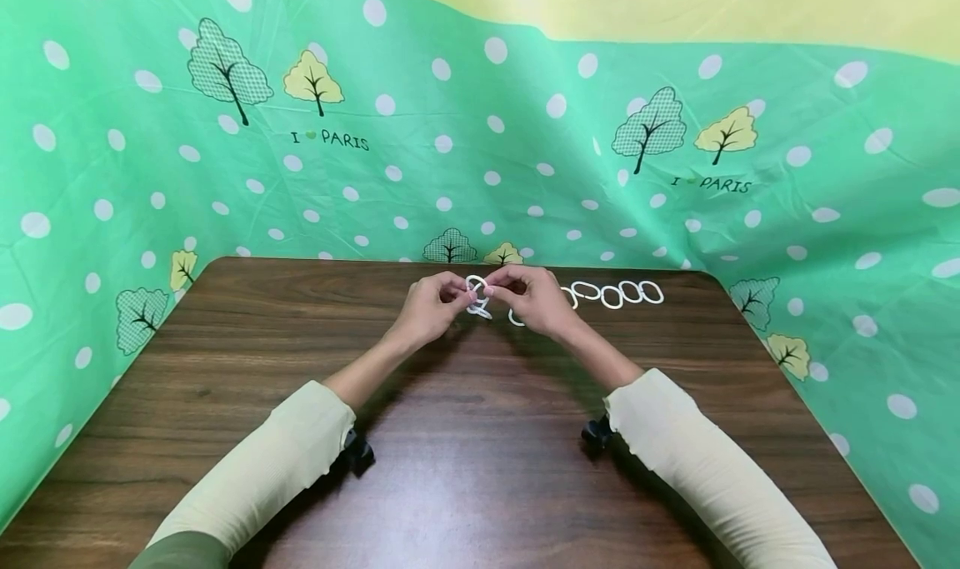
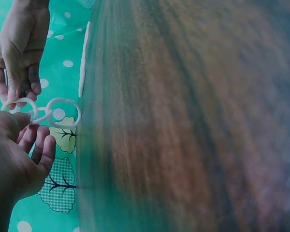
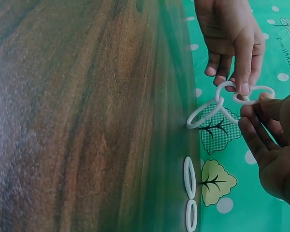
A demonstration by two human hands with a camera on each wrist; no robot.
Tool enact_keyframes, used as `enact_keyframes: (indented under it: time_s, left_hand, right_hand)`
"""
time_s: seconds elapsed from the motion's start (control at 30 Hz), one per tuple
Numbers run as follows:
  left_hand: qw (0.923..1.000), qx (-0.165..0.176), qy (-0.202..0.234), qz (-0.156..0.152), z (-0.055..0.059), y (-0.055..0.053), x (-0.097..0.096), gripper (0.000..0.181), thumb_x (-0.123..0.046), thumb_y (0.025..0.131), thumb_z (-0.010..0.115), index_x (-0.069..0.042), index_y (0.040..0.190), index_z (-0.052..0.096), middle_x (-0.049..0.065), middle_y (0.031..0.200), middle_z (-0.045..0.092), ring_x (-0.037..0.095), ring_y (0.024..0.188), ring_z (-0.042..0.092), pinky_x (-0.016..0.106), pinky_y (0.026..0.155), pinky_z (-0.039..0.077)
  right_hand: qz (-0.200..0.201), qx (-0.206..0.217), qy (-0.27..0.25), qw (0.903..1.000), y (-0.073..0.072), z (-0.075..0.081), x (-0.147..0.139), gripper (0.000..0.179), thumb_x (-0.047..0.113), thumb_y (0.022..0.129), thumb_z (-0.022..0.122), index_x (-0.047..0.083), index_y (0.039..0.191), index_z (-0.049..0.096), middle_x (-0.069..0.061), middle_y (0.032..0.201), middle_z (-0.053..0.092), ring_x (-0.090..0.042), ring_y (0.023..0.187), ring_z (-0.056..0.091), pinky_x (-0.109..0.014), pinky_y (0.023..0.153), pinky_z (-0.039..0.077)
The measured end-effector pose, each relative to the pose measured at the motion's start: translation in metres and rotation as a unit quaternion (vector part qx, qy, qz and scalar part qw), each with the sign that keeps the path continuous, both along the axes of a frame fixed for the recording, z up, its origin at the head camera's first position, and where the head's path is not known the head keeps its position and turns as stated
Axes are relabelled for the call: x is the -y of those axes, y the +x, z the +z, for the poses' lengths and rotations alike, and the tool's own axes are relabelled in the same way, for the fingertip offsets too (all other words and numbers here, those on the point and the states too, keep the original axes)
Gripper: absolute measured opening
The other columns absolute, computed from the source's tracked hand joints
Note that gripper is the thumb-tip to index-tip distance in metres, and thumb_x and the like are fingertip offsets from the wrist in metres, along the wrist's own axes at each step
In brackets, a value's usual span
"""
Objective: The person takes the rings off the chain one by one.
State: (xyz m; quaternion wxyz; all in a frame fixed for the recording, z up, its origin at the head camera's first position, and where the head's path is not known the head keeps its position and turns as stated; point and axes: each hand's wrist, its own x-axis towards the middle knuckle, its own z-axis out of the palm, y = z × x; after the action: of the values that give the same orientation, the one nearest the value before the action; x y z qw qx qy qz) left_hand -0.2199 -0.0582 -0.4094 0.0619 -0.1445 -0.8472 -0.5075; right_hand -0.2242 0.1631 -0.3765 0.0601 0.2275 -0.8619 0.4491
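Over the far part of the table, my left hand point(image 1: 431, 306) and right hand point(image 1: 536, 298) meet fingertip to fingertip at a small chain of white plastic links point(image 1: 476, 278). The left thumb and fingers pinch one link. A white oval link point(image 3: 273, 91) is pinched by the right thumb and forefinger, and it overlaps the left hand's link in the right wrist view. From the left hand's link more joined links point(image 3: 199, 116) hang down toward the tabletop. In the left wrist view, a hanging link point(image 2: 79, 112) shows a small gap in its ring.
Several loose white links point(image 1: 662, 294) lie in a row on the dark wood table point(image 1: 465, 469), to the right of and partly behind the right hand. A green dotted cloth point(image 1: 487, 152) with printed trees hangs behind the table's far edge and along both sides.
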Motion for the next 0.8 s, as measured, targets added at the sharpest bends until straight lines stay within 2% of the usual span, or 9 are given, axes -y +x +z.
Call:
enact_keyframes:
  time_s: [0.1,0.17,0.4,0.63,0.8]
  left_hand:
    - [1.0,0.001,0.005,0.0,-0.0006,-0.0001,0.0005,0.016,-0.02,0.106,0.081,-0.005,0.113,0.08,0.01,0.104,0.085,0.018,0.091,0.074,0.024,0.075,0.055]
    - [1.0,0.001,0.007,0.001,-0.0002,0.0,0.0007,0.017,-0.021,0.107,0.08,-0.005,0.113,0.081,0.01,0.103,0.085,0.017,0.09,0.074,0.024,0.075,0.055]
    - [0.9998,-0.003,-0.018,0.006,0.0024,0.0037,-0.0005,0.018,-0.023,0.108,0.078,-0.005,0.113,0.08,0.01,0.103,0.084,0.019,0.091,0.075,0.025,0.077,0.057]
    - [0.9994,-0.009,-0.033,0.008,0.0046,0.0044,-0.0011,0.021,-0.022,0.11,0.076,-0.004,0.118,0.08,0.011,0.104,0.084,0.019,0.089,0.075,0.028,0.078,0.059]
    - [0.9988,-0.019,-0.046,0.006,0.0061,0.0042,-0.001,0.02,-0.02,0.11,0.075,-0.004,0.12,0.08,0.01,0.102,0.083,0.019,0.09,0.073,0.029,0.08,0.057]
  right_hand:
    - [0.005,-0.01,0.009,0.9999,-0.0003,-0.0003,0.0006,0.013,0.013,0.104,0.083,0.004,0.114,0.085,-0.012,0.103,0.085,-0.01,0.083,0.068,-0.019,0.073,0.052]
    - [0.008,-0.015,0.012,0.9998,-0.0002,-0.0004,0.0006,0.012,0.013,0.104,0.083,0.005,0.113,0.086,-0.012,0.102,0.085,-0.011,0.082,0.067,-0.02,0.071,0.051]
    - [0.017,-0.008,0.022,0.9996,0.0016,0.0002,0.0011,0.012,0.013,0.104,0.083,0.004,0.112,0.085,-0.012,0.102,0.084,-0.022,0.083,0.07,-0.021,0.07,0.052]
    - [0.02,-0.008,0.033,0.9992,0.0011,0.0023,0.0009,0.013,0.013,0.105,0.081,0.003,0.114,0.084,-0.012,0.104,0.085,-0.023,0.087,0.074,-0.022,0.074,0.054]
    - [0.024,0.002,0.029,0.9993,0.0006,0.0026,-0.0011,0.018,0.013,0.106,0.081,-0.001,0.117,0.083,-0.015,0.104,0.084,-0.036,0.09,0.076,-0.02,0.073,0.053]
